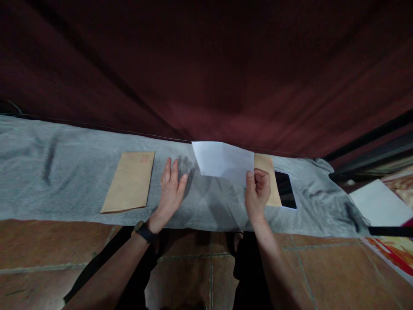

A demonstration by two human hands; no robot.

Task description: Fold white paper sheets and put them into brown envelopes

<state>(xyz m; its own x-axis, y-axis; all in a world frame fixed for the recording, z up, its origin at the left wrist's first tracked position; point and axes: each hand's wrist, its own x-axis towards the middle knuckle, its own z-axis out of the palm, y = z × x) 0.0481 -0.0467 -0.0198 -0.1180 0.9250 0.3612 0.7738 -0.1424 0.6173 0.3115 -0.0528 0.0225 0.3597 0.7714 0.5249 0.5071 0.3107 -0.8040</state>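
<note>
A white sheet of paper (226, 159) is pinched at its lower right corner between the thumb and fingers of my right hand (257, 193). The sheet is raised off the grey cloth and casts a shadow below. My left hand (171, 189) holds nothing; its fingers are apart, just above the cloth and left of the sheet. To the left of that hand lies a brown envelope (130, 183) with a faint red printed mark in its upper right corner. A second brown envelope (273, 185) lies behind my right hand, partly hidden by the hand and the paper.
A dark-screened phone (285, 189) rests against the right envelope's side. The grey cloth (77, 172) covers a long narrow surface, with a dark red curtain-like backdrop (206, 77) behind. At far right are a white flat item (380, 204) and a colourful printed sheet (395, 252). Tiled floor (183, 275) shows below.
</note>
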